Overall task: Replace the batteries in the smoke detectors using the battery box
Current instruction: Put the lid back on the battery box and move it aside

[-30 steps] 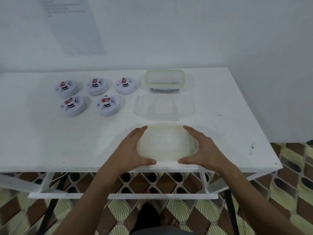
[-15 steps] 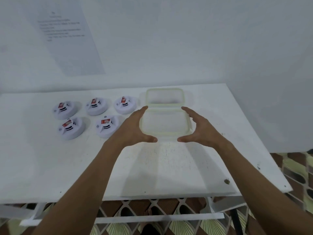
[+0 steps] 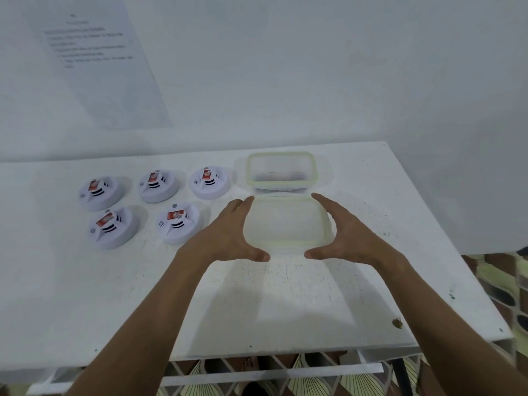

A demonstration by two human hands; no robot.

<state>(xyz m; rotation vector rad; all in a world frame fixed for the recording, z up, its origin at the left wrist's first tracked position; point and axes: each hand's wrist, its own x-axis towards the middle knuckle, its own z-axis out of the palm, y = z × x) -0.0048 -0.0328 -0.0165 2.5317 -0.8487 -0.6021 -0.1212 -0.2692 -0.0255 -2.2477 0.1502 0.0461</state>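
Observation:
I hold a clear plastic box [image 3: 285, 224] with a pale green rim between both hands, above the white table [image 3: 114, 295]. My left hand [image 3: 231, 232] grips its left side and my right hand [image 3: 345, 232] its right side, thumbs at the near corners. Just behind it stands a second clear box [image 3: 281, 154] with something dark at its bottom. Several white round smoke detectors [image 3: 177, 222] with red labels lie in two rows to the left.
A printed sheet [image 3: 97, 61] hangs on the white wall behind the table. A small brown speck [image 3: 397, 322] lies near the table's front right corner. The right table edge drops to a patterned floor [image 3: 503, 295].
Both hands have lifted the clear box from the table's front edge and carried it away from me, up to just before the back box. My view has tilted upward.

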